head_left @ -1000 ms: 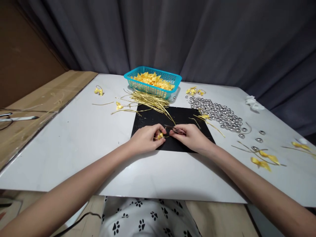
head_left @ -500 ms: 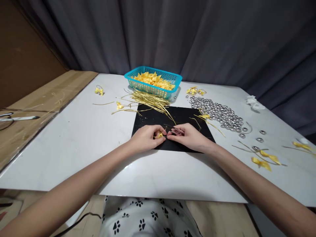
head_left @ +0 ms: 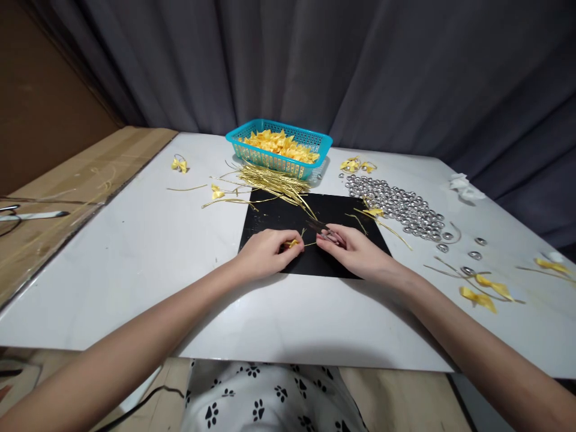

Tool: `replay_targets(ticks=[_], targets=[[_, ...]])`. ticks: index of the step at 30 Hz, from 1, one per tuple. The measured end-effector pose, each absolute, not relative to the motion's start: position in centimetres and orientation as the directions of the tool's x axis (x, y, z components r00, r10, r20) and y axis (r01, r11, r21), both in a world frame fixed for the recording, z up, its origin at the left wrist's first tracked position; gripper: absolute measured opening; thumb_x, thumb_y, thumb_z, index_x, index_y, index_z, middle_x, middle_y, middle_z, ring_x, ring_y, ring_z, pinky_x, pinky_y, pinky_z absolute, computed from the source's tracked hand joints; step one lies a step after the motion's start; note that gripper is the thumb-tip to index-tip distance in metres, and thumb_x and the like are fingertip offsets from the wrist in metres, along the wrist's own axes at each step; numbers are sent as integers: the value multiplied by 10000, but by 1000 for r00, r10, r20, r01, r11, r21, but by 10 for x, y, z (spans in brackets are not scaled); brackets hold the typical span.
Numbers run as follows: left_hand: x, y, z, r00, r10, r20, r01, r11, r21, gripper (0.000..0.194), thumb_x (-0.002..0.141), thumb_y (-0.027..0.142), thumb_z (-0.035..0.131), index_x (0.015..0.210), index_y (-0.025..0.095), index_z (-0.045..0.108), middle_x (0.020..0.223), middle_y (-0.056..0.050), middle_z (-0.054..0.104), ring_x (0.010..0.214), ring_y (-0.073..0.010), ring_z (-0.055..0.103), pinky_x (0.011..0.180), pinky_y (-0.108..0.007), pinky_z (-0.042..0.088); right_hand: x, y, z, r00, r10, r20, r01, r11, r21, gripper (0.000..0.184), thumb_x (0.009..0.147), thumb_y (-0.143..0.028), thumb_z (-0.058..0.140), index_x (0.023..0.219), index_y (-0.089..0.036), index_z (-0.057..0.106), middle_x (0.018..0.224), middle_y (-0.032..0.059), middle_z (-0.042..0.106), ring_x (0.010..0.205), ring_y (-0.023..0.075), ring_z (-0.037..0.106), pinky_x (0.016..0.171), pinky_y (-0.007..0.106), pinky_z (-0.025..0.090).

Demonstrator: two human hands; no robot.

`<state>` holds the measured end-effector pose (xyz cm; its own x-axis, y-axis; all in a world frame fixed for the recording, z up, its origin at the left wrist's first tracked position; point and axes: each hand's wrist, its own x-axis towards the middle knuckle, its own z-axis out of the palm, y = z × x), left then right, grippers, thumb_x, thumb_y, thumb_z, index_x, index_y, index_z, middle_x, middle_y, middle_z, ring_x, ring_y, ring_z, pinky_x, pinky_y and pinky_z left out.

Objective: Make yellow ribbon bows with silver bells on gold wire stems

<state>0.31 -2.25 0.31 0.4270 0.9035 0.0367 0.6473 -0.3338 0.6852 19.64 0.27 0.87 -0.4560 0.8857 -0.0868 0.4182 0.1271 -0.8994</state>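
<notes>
My left hand (head_left: pixel 274 251) is closed in a pinch on a small yellow ribbon bow (head_left: pixel 293 243), most of it hidden by the fingers. Gold cord (head_left: pixel 310 244) runs out from the bow toward my right hand (head_left: pixel 353 245). In that closed right hand lies a small pair of scissors (head_left: pixel 333 236) with pinkish handles and dark blades pointing up and left. Whether the right fingertips also grip the cord's end, I cannot tell. Both hands are over a black mat (head_left: pixel 324 264).
A teal basket (head_left: pixel 324 143) of yellow bows stands at the back. Before it lies a bundle of gold cords (head_left: pixel 274 183). Many silver heart-shaped pieces (head_left: pixel 400 207) spread to the right, with loose bows (head_left: pixel 479 298) nearer. Another bow (head_left: pixel 179 164) sits back left.
My right hand has moved slightly right, away from the left, exposing cord between them. The scissors' blades now show more clearly. My left hand stays nearly in place around the bow.
</notes>
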Motion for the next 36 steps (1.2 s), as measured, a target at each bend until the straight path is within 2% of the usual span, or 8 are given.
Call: replay_targets(ticks=[4, 6, 9, 12, 15, 18, 31, 36], targets=[[3, -21, 3, 418, 908, 10, 654, -309, 691, 233, 849, 343, 444, 827, 211, 635, 558, 36, 501, 524, -111, 427, 500, -234, 243, 195, -7, 9, -346, 937, -53, 384, 90, -919, 359, 686, -471, 652, 699, -190, 430, 678, -27, 433, 639, 111, 430, 603, 240, 353], [3, -21, 3, 410, 912, 0, 640, -288, 712, 232, 848, 342, 444, 817, 204, 628, 563, 35, 505, 524, -110, 429, 502, -232, 252, 197, -17, 14, -289, 952, -98, 398, 26, -917, 347, 709, -486, 630, 714, -181, 464, 655, -35, 395, 590, 97, 390, 546, 230, 329], [3, -20, 3, 409, 913, -8, 622, -273, 734, 230, 850, 337, 442, 802, 195, 617, 562, 35, 505, 512, -105, 422, 496, -229, 253, 202, -37, 21, -249, 903, -350, 282, -278, -918, 375, 823, -551, 442, 788, -182, 495, 590, -65, 272, 444, 68, 204, 402, 215, 208], [3, -20, 3, 408, 913, -19, 622, -263, 738, 232, 852, 332, 439, 793, 189, 611, 571, 32, 518, 510, -103, 421, 495, -228, 257, 202, -58, 26, -293, 810, -508, 118, -496, -860, 326, 846, -503, 428, 781, -185, 455, 585, -71, 274, 421, 53, 176, 365, 187, 224], [3, -20, 4, 416, 909, -25, 608, -258, 751, 229, 852, 331, 441, 801, 183, 608, 630, 19, 563, 530, -103, 433, 504, -226, 273, 198, -68, 26, -352, 771, -530, 127, -522, -844, 284, 860, -467, 438, 777, -197, 413, 597, -59, 358, 416, 55, 271, 358, 180, 318], [2, -20, 4, 428, 903, -22, 587, -260, 767, 235, 854, 338, 440, 821, 180, 612, 657, 13, 576, 545, -105, 439, 512, -223, 288, 191, -66, 23, -413, 721, -556, 190, -529, -827, 255, 892, -445, 387, 790, -212, 374, 581, -65, 402, 379, 57, 302, 330, 188, 356], [1, -17, 0, 413, 911, -5, 503, -224, 835, 263, 857, 377, 451, 826, 174, 616, 688, -3, 588, 566, -106, 458, 524, -228, 322, 191, -67, 24, -444, 646, -621, 151, -629, -763, 264, 893, -433, 419, 777, -198, 387, 564, -78, 398, 354, 28, 245, 295, 146, 298], [1, -18, 1, 421, 907, -19, 502, -216, 837, 269, 856, 382, 448, 827, 173, 614, 702, -2, 587, 568, -103, 450, 524, -228, 318, 186, -65, 22, -435, 682, -588, 85, -618, -781, 255, 890, -436, 432, 792, -205, 385, 556, -85, 387, 351, 29, 236, 291, 139, 273]])
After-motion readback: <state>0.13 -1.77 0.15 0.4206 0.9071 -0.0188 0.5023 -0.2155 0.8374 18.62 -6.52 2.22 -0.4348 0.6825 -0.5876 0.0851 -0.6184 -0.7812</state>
